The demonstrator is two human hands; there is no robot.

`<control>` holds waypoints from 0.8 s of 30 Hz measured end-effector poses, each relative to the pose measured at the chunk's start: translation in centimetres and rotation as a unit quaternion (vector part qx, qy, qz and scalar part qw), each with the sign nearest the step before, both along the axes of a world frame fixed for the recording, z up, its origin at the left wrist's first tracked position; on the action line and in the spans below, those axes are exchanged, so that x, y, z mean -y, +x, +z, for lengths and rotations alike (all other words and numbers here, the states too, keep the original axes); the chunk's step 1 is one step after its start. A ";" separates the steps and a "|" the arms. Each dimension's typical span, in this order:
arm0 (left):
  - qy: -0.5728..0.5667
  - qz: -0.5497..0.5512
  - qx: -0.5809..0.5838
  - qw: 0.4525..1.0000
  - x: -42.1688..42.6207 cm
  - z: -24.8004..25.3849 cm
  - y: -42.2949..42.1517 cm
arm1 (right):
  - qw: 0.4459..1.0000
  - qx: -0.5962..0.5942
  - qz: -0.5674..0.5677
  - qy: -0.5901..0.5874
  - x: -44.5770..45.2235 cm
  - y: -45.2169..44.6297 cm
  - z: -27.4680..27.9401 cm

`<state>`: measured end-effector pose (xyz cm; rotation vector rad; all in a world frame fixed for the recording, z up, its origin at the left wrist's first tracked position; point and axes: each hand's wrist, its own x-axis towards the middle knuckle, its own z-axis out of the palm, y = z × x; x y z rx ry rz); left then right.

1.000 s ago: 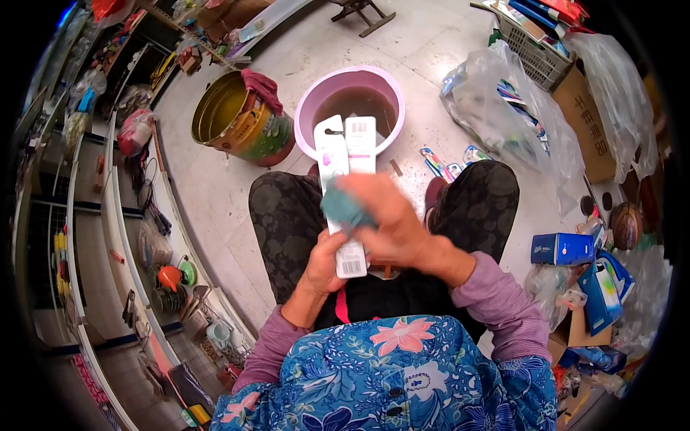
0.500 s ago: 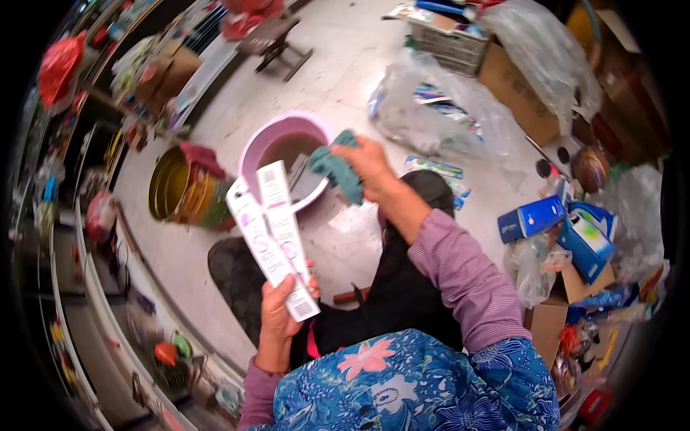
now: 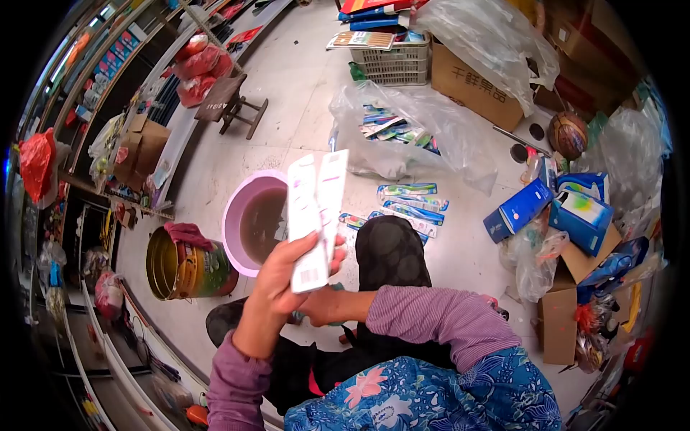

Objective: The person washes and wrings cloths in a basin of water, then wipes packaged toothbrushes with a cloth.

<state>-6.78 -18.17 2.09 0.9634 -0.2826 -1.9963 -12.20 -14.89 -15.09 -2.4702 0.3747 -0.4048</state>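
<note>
Two long white packages point(image 3: 305, 215) with barcodes and purple print stand fanned out in my left hand point(image 3: 277, 276), its thumb pressed over their lower part. My right hand point(image 3: 323, 307) is low behind that hand, its fingers partly hidden. Bits of the green cloth point(image 3: 336, 287) show beside the right hand's fingers. Just beyond the packages is a pink basin point(image 3: 231, 215) of murky water on the floor.
A metal bucket point(image 3: 208, 271) with a red cloth point(image 3: 188, 235) is at the left. Packaged toothbrushes point(image 3: 413, 208) lie on the floor near a plastic bag point(image 3: 460, 144). Blue boxes point(image 3: 519, 208) are at the right; a small stool point(image 3: 223, 100) is at the upper left.
The view has turned to the right. My right hand has come down from beside the basin with the green cloth, behind my left hand. The two packages remain in my left hand.
</note>
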 end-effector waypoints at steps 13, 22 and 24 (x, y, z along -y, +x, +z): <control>0.043 -0.011 0.023 0.999 20.3 -8.5 -12.6 | 0.972 0.176 0.010 0.153 -1.6 0.4 0.3; -0.028 -0.061 0.141 0.988 28.1 -15.9 -14.5 | 0.918 0.190 0.038 0.345 -1.9 2.3 0.7; -0.045 -0.063 0.111 0.991 28.5 -16.2 -14.0 | 0.914 0.176 0.041 0.363 -2.0 2.3 1.1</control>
